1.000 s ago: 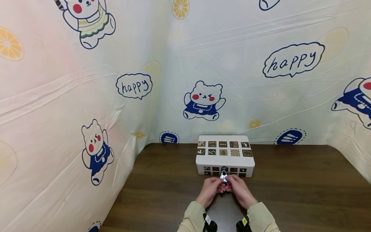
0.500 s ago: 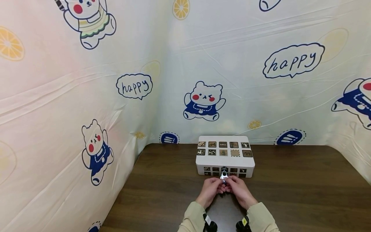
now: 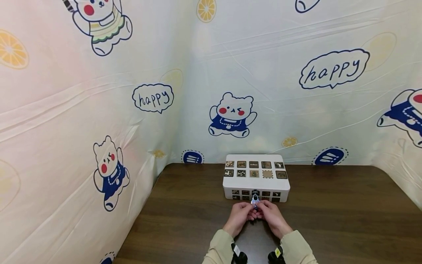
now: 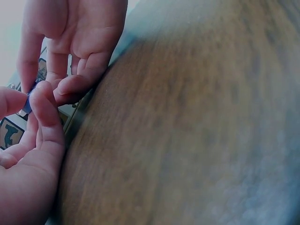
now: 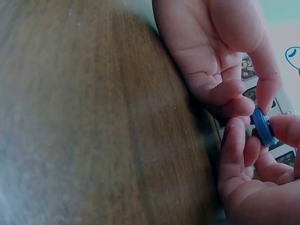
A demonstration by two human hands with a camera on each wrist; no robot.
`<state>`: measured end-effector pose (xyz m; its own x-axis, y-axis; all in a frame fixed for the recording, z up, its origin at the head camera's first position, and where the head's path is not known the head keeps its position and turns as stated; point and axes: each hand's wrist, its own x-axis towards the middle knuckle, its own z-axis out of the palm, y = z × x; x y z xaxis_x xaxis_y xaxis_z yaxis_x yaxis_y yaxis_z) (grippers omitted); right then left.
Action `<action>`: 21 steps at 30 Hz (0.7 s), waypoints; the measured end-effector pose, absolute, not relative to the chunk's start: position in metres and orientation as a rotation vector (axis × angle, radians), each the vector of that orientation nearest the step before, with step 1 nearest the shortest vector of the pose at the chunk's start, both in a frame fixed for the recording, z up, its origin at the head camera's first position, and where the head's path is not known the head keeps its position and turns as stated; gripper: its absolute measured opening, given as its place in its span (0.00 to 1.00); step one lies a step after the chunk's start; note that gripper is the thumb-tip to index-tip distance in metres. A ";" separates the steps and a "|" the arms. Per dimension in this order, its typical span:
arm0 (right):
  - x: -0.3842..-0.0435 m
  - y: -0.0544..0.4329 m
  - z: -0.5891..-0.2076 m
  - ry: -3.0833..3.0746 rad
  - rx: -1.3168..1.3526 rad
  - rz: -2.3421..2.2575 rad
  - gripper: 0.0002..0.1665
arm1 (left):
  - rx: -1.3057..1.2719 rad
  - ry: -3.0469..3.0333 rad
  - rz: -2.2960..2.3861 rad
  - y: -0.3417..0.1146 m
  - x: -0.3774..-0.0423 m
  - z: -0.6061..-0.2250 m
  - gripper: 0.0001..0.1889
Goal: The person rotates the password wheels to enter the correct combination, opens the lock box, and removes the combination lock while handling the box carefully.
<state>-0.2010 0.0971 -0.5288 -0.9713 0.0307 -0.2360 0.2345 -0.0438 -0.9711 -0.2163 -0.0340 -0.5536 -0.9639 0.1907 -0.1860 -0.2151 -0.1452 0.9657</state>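
A small blue padlock (image 3: 255, 200) with a silver shackle is at the front of a white box (image 3: 255, 182), just below the box's metal latch (image 3: 255, 192). My left hand (image 3: 239, 217) pinches the padlock's left side between thumb and fingers. From the other side my right hand (image 3: 273, 217) pinches it too, and the fingertips of both hands meet beneath. The right wrist view shows the round blue edge of the padlock (image 5: 263, 126) between the fingers. Whether the shackle passes through the latch cannot be made out.
Small dark square pictures cover the box's lid and front. It stands at the back of a brown wooden table (image 3: 184, 212), close to a printed cloth (image 3: 280, 110) that hangs behind and at the left. Black wrist cameras (image 3: 240, 256) sit by the sleeves.
Both hands stay almost still in the same place. The padlock shifts very slightly between the fingers and its face looks bluer now. The box has not moved.
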 end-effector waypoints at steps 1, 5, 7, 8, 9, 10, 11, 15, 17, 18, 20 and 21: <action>-0.201 0.097 -0.529 2.069 0.291 -2.149 0.14 | -0.024 1.855 2.190 -0.034 -0.216 -0.553 0.09; -0.202 0.098 -0.529 2.081 0.296 -2.124 0.15 | -0.013 1.847 2.196 -0.034 -0.216 -0.554 0.08; -0.202 0.098 -0.529 2.091 0.297 -2.109 0.16 | -0.005 1.842 2.199 -0.034 -0.216 -0.554 0.07; -0.202 0.098 -0.529 2.094 0.297 -2.105 0.16 | -0.003 1.840 2.202 -0.034 -0.216 -0.554 0.07; -0.202 0.099 -0.529 2.098 0.298 -2.100 0.16 | -0.002 1.838 2.203 -0.034 -0.216 -0.554 0.07; -0.202 0.098 -0.529 2.098 0.300 -2.101 0.16 | 0.002 1.837 2.202 -0.034 -0.216 -0.554 0.07; -0.202 0.098 -0.529 2.098 0.300 -2.103 0.16 | 0.001 1.834 2.208 -0.034 -0.216 -0.554 0.07; -0.202 0.098 -0.529 2.097 0.307 -2.116 0.15 | 0.000 1.827 2.219 -0.034 -0.216 -0.554 0.07; -0.202 0.097 -0.529 2.095 0.307 -2.125 0.15 | -0.001 1.824 2.222 -0.034 -0.216 -0.554 0.07; -0.202 0.097 -0.529 2.093 0.307 -2.126 0.15 | 0.000 1.825 2.222 -0.034 -0.216 -0.554 0.07; -0.203 0.097 -0.529 2.080 0.311 -2.133 0.14 | -0.003 1.829 2.215 -0.034 -0.216 -0.553 0.07; -0.203 0.097 -0.529 2.070 0.316 -2.137 0.14 | -0.007 1.829 2.212 -0.034 -0.216 -0.553 0.07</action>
<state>-0.2027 0.0969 -0.5295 -0.9667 0.0390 -0.2531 0.2517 -0.0366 -0.9671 -0.2157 -0.0343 -0.5534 -0.9635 0.2033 -0.1740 -0.2091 -0.1662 0.9637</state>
